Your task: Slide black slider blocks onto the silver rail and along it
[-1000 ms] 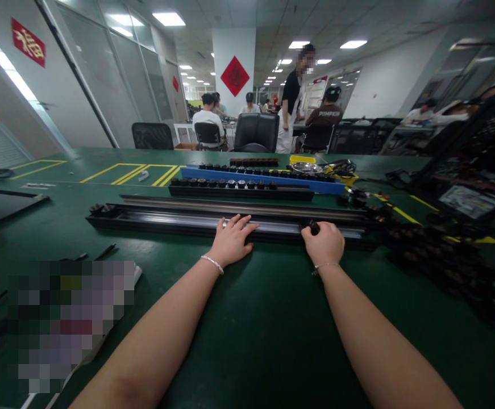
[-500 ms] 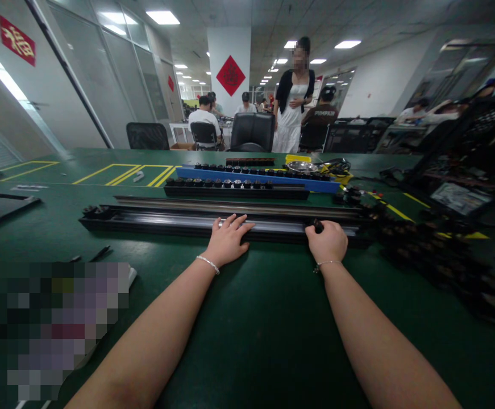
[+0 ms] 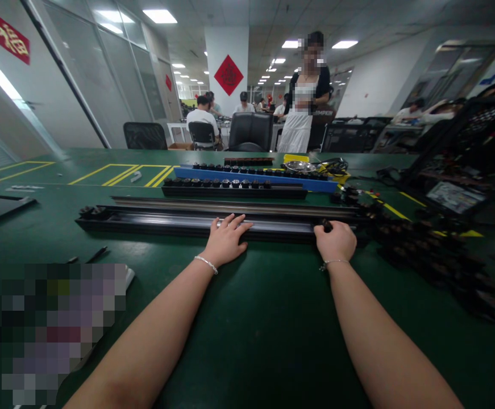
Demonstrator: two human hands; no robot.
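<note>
A long black channel-shaped rail [image 3: 174, 231] with a shiny metal inner strip lies crosswise on the green table in front of me. My left hand [image 3: 227, 241] rests on the rail near its middle, fingers spread. Towards the rail's right end, my right hand [image 3: 336, 241] is closed on a small black part [image 3: 327, 225], mostly hidden by the fingers. A few small black parts [image 3: 94, 212] sit in the rail's left end. Right behind lies another long dark strip [image 3: 230, 206].
A large heap of black parts [image 3: 443, 261] spreads at the right. Farther back are a shorter black rail [image 3: 230, 192] bearing several parts, a blue rail [image 3: 256, 178] and a metal dish [image 3: 300, 166]. A dark rack [image 3: 464, 153] stands right; a person [image 3: 302, 108] stands beyond the table.
My right hand has moved a little to the right along the rail with the small black part. My left hand stays in place. The standing person has shifted right.
</note>
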